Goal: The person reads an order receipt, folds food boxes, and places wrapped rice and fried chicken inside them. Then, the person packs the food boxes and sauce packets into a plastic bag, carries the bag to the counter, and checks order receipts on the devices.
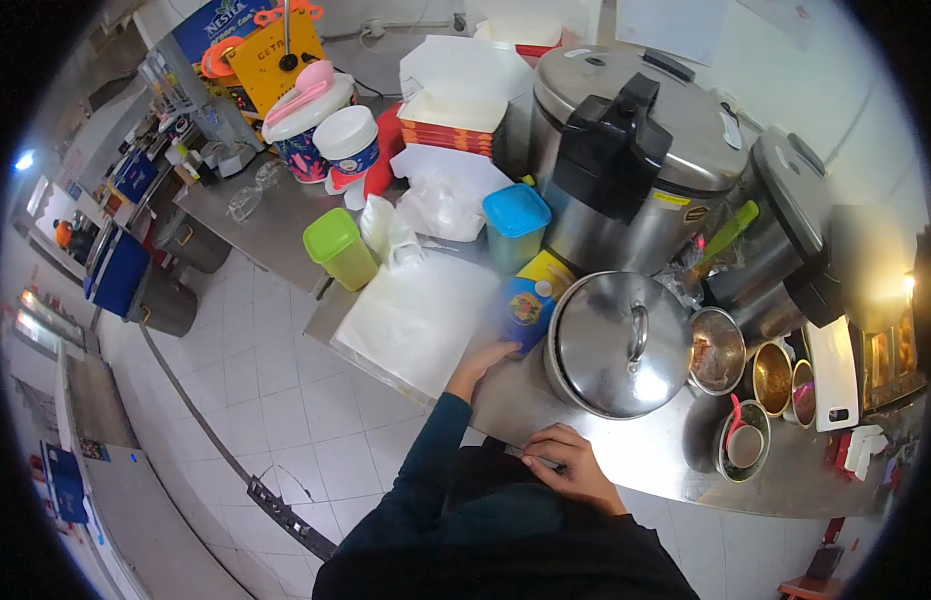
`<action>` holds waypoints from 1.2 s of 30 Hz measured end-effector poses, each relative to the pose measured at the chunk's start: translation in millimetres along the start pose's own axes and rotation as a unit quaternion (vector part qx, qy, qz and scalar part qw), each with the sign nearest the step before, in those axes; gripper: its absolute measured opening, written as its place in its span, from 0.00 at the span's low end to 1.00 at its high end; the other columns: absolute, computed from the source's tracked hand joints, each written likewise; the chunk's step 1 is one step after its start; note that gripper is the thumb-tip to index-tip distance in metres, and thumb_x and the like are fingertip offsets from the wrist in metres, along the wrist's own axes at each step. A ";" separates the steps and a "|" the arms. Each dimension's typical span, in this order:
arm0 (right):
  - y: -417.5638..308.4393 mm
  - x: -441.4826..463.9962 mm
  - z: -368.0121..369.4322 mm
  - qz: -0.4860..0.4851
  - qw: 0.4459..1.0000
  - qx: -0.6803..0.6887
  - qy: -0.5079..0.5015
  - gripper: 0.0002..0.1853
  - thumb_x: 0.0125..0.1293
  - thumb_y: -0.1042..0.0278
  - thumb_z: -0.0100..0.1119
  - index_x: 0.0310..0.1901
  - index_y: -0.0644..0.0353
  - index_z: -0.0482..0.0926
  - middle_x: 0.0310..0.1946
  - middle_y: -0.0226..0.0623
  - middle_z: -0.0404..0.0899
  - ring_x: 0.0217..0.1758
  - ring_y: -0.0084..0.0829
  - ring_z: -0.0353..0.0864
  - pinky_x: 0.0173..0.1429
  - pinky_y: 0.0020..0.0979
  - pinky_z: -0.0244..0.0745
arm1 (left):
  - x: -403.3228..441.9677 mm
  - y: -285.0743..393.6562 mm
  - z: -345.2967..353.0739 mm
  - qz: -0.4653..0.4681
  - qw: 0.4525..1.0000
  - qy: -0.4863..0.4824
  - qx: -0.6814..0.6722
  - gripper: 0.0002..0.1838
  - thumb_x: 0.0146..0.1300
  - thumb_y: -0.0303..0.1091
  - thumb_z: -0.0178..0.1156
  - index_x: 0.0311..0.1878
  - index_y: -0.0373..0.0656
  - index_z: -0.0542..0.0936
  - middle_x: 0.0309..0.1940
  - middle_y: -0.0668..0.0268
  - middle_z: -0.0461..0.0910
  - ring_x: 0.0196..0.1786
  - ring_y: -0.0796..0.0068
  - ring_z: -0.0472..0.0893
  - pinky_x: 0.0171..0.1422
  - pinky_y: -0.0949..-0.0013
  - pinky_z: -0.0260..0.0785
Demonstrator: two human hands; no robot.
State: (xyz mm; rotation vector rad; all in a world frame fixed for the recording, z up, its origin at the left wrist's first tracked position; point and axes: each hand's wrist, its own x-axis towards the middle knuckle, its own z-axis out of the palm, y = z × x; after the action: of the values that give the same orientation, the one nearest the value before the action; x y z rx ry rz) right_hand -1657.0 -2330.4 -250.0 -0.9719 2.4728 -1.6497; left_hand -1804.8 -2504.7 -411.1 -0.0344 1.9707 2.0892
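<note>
My left hand (478, 366) reaches to the counter's front edge, its fingers against the lower end of a blue and yellow carton (526, 312) with a white cap. The carton stands between a stack of white paper sheets (416, 318) and a lidded steel pot (622, 345). Close to my body, my right hand (576, 466) is closed with curled fingers at the counter edge. A thin dark item seems to lie under those fingers, but I cannot make out what it is. Behind the carton is a clear container with a blue lid (517, 212).
Two large steel cookers (636, 150) stand at the back. Several bowls, including a steel bowl (717, 350) and one with a pink spoon (745, 445), sit at right. A green container (342, 250) and stacked food boxes (452, 125) are at left.
</note>
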 end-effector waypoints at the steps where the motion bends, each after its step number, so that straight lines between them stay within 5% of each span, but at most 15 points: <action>1: 0.3 3.8 4.4 -0.001 1.000 -0.001 0.001 0.04 0.49 0.73 0.61 0.28 0.61 0.78 0.30 0.36 0.76 0.34 0.34 0.74 0.39 0.30 0.67 | 4.0 -4.9 -11.5 -0.045 0.997 -0.030 0.061 0.17 0.48 0.27 0.58 0.45 0.37 0.73 0.35 0.67 0.76 0.37 0.76 0.75 0.42 0.73 0.67; 3: -0.1 7.6 9.9 0.020 1.000 0.006 0.017 0.04 0.49 0.74 0.60 0.29 0.62 0.78 0.30 0.37 0.76 0.34 0.34 0.74 0.39 0.30 0.68 | 13.7 -3.2 -41.7 -0.134 0.970 -0.089 0.182 0.15 0.49 0.29 0.59 0.42 0.37 0.75 0.33 0.67 0.77 0.34 0.72 0.76 0.40 0.70 0.68; 4: 0.1 9.3 11.8 0.031 0.999 0.009 0.024 0.04 0.49 0.74 0.60 0.29 0.62 0.78 0.30 0.37 0.76 0.35 0.35 0.74 0.39 0.31 0.68 | 20.0 4.3 -60.6 -0.058 0.959 -0.069 0.268 0.13 0.49 0.31 0.60 0.39 0.37 0.76 0.31 0.65 0.77 0.32 0.68 0.76 0.38 0.68 0.69; 7: 5.3 22.2 19.2 0.041 0.999 0.018 0.025 0.04 0.50 0.75 0.59 0.30 0.63 0.77 0.31 0.39 0.75 0.35 0.36 0.74 0.40 0.31 0.68 | 55.6 42.8 -120.2 0.146 0.823 0.174 0.520 0.22 0.48 0.38 0.63 0.44 0.35 0.73 0.34 0.56 0.77 0.35 0.59 0.77 0.40 0.64 0.69; 9: 10.6 35.3 27.9 0.019 0.999 0.026 -0.004 0.04 0.50 0.75 0.58 0.30 0.63 0.77 0.31 0.39 0.75 0.36 0.37 0.74 0.41 0.32 0.68 | 66.8 87.3 -144.1 0.306 0.704 0.435 0.470 0.32 0.46 0.38 0.63 0.53 0.34 0.65 0.41 0.49 0.75 0.42 0.53 0.75 0.45 0.61 0.67; 15: 17.6 63.8 54.2 -0.005 0.996 0.049 -0.074 0.05 0.52 0.74 0.58 0.32 0.61 0.78 0.33 0.38 0.76 0.39 0.36 0.74 0.43 0.32 0.69 | 118.1 44.0 -198.4 0.082 0.852 0.375 0.355 0.31 0.49 0.26 0.53 0.59 0.36 0.58 0.49 0.48 0.70 0.51 0.50 0.70 0.55 0.59 0.62; 18: 22.1 60.6 59.7 0.014 0.994 0.058 -0.087 0.05 0.53 0.73 0.58 0.32 0.61 0.77 0.33 0.38 0.76 0.39 0.36 0.74 0.44 0.32 0.69 | 102.8 60.8 -184.0 0.048 0.843 0.445 0.297 0.28 0.48 0.22 0.50 0.57 0.39 0.64 0.48 0.51 0.71 0.51 0.52 0.70 0.55 0.60 0.62; 21: 30.5 54.5 60.6 0.042 0.993 0.064 -0.093 0.05 0.54 0.72 0.57 0.33 0.62 0.76 0.32 0.39 0.75 0.38 0.38 0.74 0.43 0.33 0.69 | 110.1 83.5 -160.7 0.281 0.748 0.453 0.396 0.25 0.47 0.23 0.49 0.53 0.44 0.69 0.45 0.55 0.74 0.49 0.56 0.72 0.51 0.60 0.65; 22: 31.3 55.1 59.5 0.049 0.993 0.059 -0.090 0.05 0.54 0.72 0.56 0.33 0.62 0.76 0.32 0.39 0.75 0.38 0.38 0.74 0.43 0.33 0.69 | 113.5 101.0 -144.8 0.206 0.715 0.423 0.516 0.25 0.43 0.20 0.48 0.49 0.44 0.73 0.43 0.58 0.75 0.47 0.60 0.74 0.49 0.57 0.62; 24: 32.7 56.3 57.7 0.063 0.993 0.048 -0.083 0.06 0.54 0.71 0.56 0.33 0.62 0.77 0.32 0.39 0.75 0.38 0.38 0.74 0.43 0.33 0.69 | 130.7 108.5 -124.3 0.139 0.750 0.316 0.565 0.21 0.48 0.25 0.48 0.47 0.48 0.74 0.43 0.64 0.76 0.48 0.66 0.74 0.52 0.54 0.57; 25: 33.4 57.7 57.6 0.065 0.994 0.042 -0.078 0.06 0.54 0.71 0.56 0.33 0.62 0.77 0.32 0.39 0.75 0.38 0.38 0.74 0.44 0.33 0.69 | 157.8 79.9 -122.0 0.101 0.689 0.302 0.651 0.18 0.51 0.32 0.47 0.48 0.51 0.74 0.43 0.67 0.76 0.48 0.68 0.74 0.55 0.51 0.52; 26: 34.1 59.4 57.7 0.066 0.995 0.036 -0.072 0.06 0.54 0.71 0.56 0.33 0.62 0.77 0.33 0.39 0.75 0.39 0.38 0.74 0.44 0.33 0.68 | 164.9 86.9 -118.6 0.021 0.740 0.176 0.649 0.20 0.54 0.41 0.46 0.49 0.49 0.74 0.45 0.63 0.76 0.49 0.64 0.73 0.58 0.49 0.49; 29: 32.8 62.6 57.6 0.076 0.994 0.042 -0.067 0.06 0.54 0.70 0.56 0.33 0.62 0.77 0.33 0.39 0.75 0.40 0.39 0.74 0.45 0.33 0.68 | 183.6 76.9 -110.8 0.038 0.812 0.149 0.563 0.23 0.54 0.48 0.44 0.48 0.45 0.75 0.46 0.58 0.74 0.50 0.58 0.73 0.59 0.53 0.52; 30: 32.9 64.6 56.6 0.080 0.993 0.048 -0.068 0.07 0.54 0.70 0.56 0.34 0.62 0.77 0.33 0.39 0.75 0.40 0.39 0.74 0.45 0.33 0.68 | 196.9 84.7 -117.5 -0.044 0.821 0.018 0.568 0.27 0.54 0.53 0.41 0.47 0.43 0.75 0.45 0.52 0.74 0.49 0.53 0.73 0.56 0.57 0.59; 36: 50.3 100.1 64.4 0.027 0.994 0.055 -0.088 0.06 0.54 0.72 0.55 0.34 0.62 0.76 0.33 0.41 0.75 0.41 0.39 0.74 0.45 0.33 0.68 | 186.8 86.2 -133.7 0.138 0.819 0.114 0.545 0.17 0.49 0.46 0.55 0.38 0.48 0.79 0.35 0.60 0.79 0.40 0.62 0.77 0.50 0.60 0.63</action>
State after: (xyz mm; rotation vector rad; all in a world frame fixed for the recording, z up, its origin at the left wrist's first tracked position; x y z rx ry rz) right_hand -1740.3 -2421.2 -289.0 -0.9819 2.2507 -1.5904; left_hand -2025.0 -2606.4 -374.2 0.2470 3.1598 0.7753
